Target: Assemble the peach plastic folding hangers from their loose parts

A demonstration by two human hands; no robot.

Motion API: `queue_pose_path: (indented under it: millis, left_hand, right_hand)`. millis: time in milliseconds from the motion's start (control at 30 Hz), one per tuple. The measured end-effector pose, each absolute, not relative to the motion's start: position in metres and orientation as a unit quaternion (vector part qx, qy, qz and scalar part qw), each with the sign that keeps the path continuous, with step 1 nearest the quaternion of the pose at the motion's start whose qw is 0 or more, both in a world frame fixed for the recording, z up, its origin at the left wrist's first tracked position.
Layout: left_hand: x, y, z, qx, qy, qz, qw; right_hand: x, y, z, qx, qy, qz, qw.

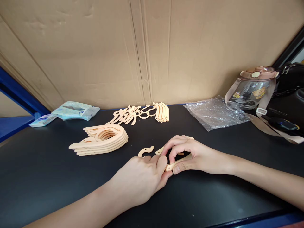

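Note:
My left hand [145, 177] is closed, its thumb and fingers pinching the end of a beige hanger arm [181, 161]. From the other side, my right hand [190, 153] grips the same arm between thumb and fingers, close to a small hole in it. A second beige hanger piece [159, 151] shows just beyond my fingertips, partly covered by the right hand. Beside the left knuckles, a curved hanger hook [142, 151] lies on the black table. What sits inside the left fingers is hidden.
A stack of beige hangers [102, 142] lies at left. Behind it are loose hooks [125, 114] and a row of hanger arms [162, 112]. Tissue packs [73, 110] lie far left. A clear plastic bag [211, 112], a strapped water bottle [249, 91] and a black bag [291, 104] occupy the right.

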State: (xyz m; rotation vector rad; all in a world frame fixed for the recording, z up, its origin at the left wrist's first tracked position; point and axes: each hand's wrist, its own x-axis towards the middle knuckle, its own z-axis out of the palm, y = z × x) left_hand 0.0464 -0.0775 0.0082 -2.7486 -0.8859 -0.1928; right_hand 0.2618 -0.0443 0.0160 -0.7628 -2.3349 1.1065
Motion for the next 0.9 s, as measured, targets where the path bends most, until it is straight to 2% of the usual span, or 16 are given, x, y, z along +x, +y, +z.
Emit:
queue_pose_path:
  millis: [267, 400, 700, 900]
  left_hand:
    - [0.047, -0.08, 0.016, -0.934, -0.28, -0.084, 0.204]
    - [0.044, -0.081, 0.016, -0.942, -0.261, -0.101, 0.185]
    - [0.047, -0.091, 0.026, -0.972, -0.201, -0.101, 0.067]
    - [0.045, -0.089, 0.026, -0.978, -0.18, -0.094, 0.042]
  right_hand:
    - [0.262, -0.046, 0.019, -0.29, -0.808, 0.455, 0.238]
    - [0.265, -0.045, 0.018, -0.294, -0.8, 0.465, 0.238]
    - [0.268, -0.039, 0.015, -0.27, -0.88, 0.316, 0.229]
    - [0.268, -0.039, 0.014, -0.272, -0.913, 0.223, 0.208]
